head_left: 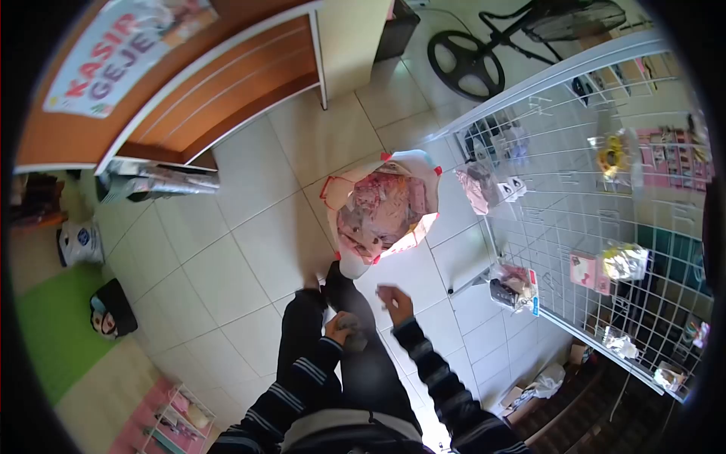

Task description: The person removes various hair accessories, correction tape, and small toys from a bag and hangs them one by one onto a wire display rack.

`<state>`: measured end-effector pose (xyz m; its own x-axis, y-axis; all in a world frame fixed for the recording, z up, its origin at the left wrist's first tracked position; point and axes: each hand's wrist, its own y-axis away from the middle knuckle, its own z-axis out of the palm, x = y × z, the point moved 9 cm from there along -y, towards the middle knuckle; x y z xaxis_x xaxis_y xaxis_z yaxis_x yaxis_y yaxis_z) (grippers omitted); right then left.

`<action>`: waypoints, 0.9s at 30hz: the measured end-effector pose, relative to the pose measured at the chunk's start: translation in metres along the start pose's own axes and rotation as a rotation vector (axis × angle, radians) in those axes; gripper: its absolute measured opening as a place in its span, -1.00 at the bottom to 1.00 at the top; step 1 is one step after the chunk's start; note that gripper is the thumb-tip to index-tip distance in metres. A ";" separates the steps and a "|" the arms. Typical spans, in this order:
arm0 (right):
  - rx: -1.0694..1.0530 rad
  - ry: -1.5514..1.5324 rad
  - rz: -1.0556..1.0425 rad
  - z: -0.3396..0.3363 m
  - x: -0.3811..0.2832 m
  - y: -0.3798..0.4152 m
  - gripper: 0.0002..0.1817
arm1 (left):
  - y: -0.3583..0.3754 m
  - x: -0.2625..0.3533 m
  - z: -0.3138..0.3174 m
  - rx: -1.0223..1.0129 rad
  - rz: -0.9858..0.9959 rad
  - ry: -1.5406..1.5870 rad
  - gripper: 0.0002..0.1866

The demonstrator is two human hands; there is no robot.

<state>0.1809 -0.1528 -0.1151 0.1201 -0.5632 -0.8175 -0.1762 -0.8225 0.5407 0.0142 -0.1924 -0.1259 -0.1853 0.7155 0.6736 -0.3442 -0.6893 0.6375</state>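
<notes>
Over my dark trousers, my left hand (338, 328) is curled closed around a small greyish, see-through thing (354, 333) that looks like crumpled plastic. My right hand (395, 303) hovers to the right of my legs, fingers bent in and pressed together; what they hold, if anything, is hidden. Ahead of both hands a large white bag with red trim (423, 227) stands wide open on the tiled floor. Pink packaged goods (382, 208) fill it. Neither hand touches the bag.
To the right rises a white wire grid rack (560, 189) hung with small packets. An orange-brown counter (227, 76) with a printed sign (113, 57) is at upper left. A black stand fan (465, 64) lies beyond the rack. Pale tiles (249, 250) cover the floor.
</notes>
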 end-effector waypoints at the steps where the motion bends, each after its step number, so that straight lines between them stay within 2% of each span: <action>1: 0.007 -0.157 0.215 0.004 0.025 -0.036 -0.74 | 0.000 -0.005 -0.005 -0.010 -0.202 0.159 -0.72; 2: 0.033 -0.344 0.414 0.010 0.053 -0.072 -0.74 | -0.004 -0.013 -0.008 -0.021 -0.399 0.316 -0.70; 3: 0.037 -0.554 0.501 0.022 0.080 -0.105 -0.68 | -0.011 -0.015 -0.013 -0.083 -0.337 0.374 -0.70; 5: 0.104 -0.972 0.693 0.043 0.134 -0.169 -0.55 | -0.012 -0.026 -0.014 -0.186 -0.507 0.506 -0.78; 6: 0.126 -0.983 0.700 0.046 0.154 -0.193 -0.55 | -0.016 -0.032 -0.015 -0.246 -0.549 0.537 -0.83; 7: 0.250 -1.041 0.716 0.045 0.181 -0.211 -0.52 | -0.024 -0.027 -0.016 -0.248 -0.568 0.531 -0.83; 9: 0.500 -1.151 0.739 0.045 0.232 -0.237 -0.46 | -0.033 -0.018 -0.010 -0.245 -0.711 0.773 -0.78; 11: 0.540 -1.125 0.667 0.047 0.248 -0.253 -0.32 | -0.039 -0.020 -0.017 -0.219 -0.744 0.793 -0.70; 13: 0.565 -1.125 0.789 0.049 0.225 -0.248 -0.35 | -0.042 -0.022 -0.020 -0.187 -0.768 0.821 -0.63; 16: 0.599 -1.116 0.961 0.038 0.187 -0.233 -0.37 | -0.045 -0.022 -0.023 -0.233 -0.706 0.472 -0.62; 17: 0.600 -1.119 0.962 0.036 0.198 -0.237 -0.37 | -0.041 -0.024 -0.026 -0.233 -0.709 0.468 -0.62; 19: 0.471 -1.397 0.901 0.046 0.231 -0.257 -0.51 | -0.041 -0.023 -0.038 -0.215 -0.550 0.381 -0.70; 20: 0.477 -1.404 0.909 0.047 0.237 -0.256 -0.51 | -0.041 -0.023 -0.043 -0.207 -0.503 0.350 -0.72; 22: 0.761 -1.191 0.879 0.026 0.251 -0.243 -0.65 | -0.041 -0.015 -0.042 -0.279 -0.437 0.312 -0.79; 23: 0.762 -1.197 0.887 0.029 0.251 -0.242 -0.65 | -0.040 -0.010 -0.042 -0.300 -0.418 0.298 -0.80; 25: 0.758 -1.329 0.610 0.020 0.232 -0.249 -0.75 | -0.027 -0.023 -0.050 -0.166 -0.845 0.187 -0.70; 26: 0.761 -1.331 0.605 0.019 0.225 -0.240 -0.75 | -0.025 -0.018 -0.049 -0.171 -0.846 0.184 -0.70; 27: 0.682 -1.263 0.483 0.016 0.202 -0.234 -0.73 | -0.027 -0.014 -0.056 -0.129 -0.796 0.138 -0.68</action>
<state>0.2312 -0.0727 -0.4101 -0.9099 -0.0338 -0.4134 -0.4000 -0.1916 0.8963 -0.0251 -0.1773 -0.1736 0.0506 0.9985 -0.0202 -0.5220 0.0437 0.8518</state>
